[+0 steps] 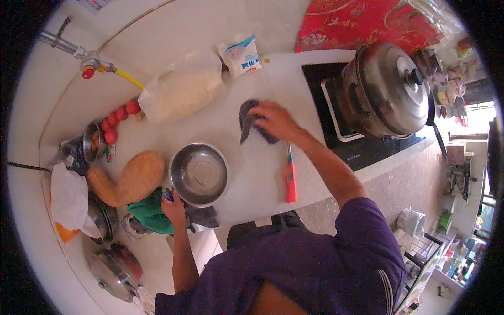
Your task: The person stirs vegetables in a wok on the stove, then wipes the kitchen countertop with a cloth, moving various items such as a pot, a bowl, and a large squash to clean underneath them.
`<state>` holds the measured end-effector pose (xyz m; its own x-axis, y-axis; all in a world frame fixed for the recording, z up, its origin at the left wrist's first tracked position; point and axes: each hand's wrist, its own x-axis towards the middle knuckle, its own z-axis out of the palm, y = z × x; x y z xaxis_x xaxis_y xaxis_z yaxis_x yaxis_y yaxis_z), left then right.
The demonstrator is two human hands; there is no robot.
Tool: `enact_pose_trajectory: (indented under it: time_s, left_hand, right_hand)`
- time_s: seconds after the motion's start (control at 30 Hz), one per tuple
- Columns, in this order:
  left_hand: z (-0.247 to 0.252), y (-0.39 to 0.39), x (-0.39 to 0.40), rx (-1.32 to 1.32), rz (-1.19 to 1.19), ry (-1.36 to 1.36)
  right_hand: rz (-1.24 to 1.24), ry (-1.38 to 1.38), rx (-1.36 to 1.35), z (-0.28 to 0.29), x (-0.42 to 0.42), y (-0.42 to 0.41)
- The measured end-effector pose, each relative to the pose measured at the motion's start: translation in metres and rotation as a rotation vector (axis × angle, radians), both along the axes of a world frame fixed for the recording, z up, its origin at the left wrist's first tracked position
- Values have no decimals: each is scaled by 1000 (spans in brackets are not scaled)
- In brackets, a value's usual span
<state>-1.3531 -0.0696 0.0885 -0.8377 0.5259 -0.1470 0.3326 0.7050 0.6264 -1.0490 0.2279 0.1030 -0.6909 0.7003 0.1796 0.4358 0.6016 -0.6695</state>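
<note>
My right hand (275, 120) is on a dark cloth (248, 118) on the white countertop (252, 169), its fingers bent over the cloth and slightly blurred. Just below that hand lies a red gas lighter (289, 181) with a metal tip. My left hand (173, 206) is closed around a small dark object (168, 194), too small to name, beside the rim of a steel bowl (200, 175). Under and beside the left hand lies a green cloth (151, 212), with another dark cloth (202, 216) at the counter's front edge.
A large lidded steel pot (388, 90) stands on the black gas hob (342, 157) at right. Behind lie a filled plastic bag (185, 92) and a white packet (240, 55). At left are a curved orange squash (138, 177), red round items (122, 113) and a small metal bowl (93, 141).
</note>
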Motion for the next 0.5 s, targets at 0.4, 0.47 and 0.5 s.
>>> enact_pose_trajectory:
  time_s: [0.4,0.47,0.5]
  left_hand:
    - [17,82,206,179,-1062,-42]
    - [-9,108,242,-15,-1249,-30]
    - [-14,119,253,-43,-1248,-22]
  right_hand:
    - [-739,335,-487,14,135,-87]
    - [-744,353,-458,18,136,-112]
    - [-779,337,-432,22,134,-120]
